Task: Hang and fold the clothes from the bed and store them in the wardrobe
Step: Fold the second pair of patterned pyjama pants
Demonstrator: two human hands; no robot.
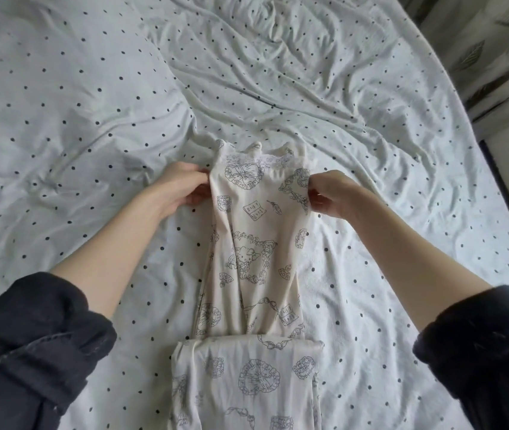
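A cream sleeveless dress [253, 240] with grey line drawings and a lace neckline lies lengthwise on the bed, neckline away from me. Its lower part is folded over near me into a wider band [247, 377]. My left hand [182, 187] pinches the dress's left edge just below the armhole. My right hand [329, 193] pinches the right edge at the same height. Both edges are lifted slightly off the sheet between my hands. The wardrobe is not in view.
The bed is covered by a rumpled white sheet with black dots [92, 97]. Its right edge [492, 169] curves down to a dark floor strip, with patterned curtain fabric [479, 48] beyond. My dark sleeves are pushed up at both lower corners.
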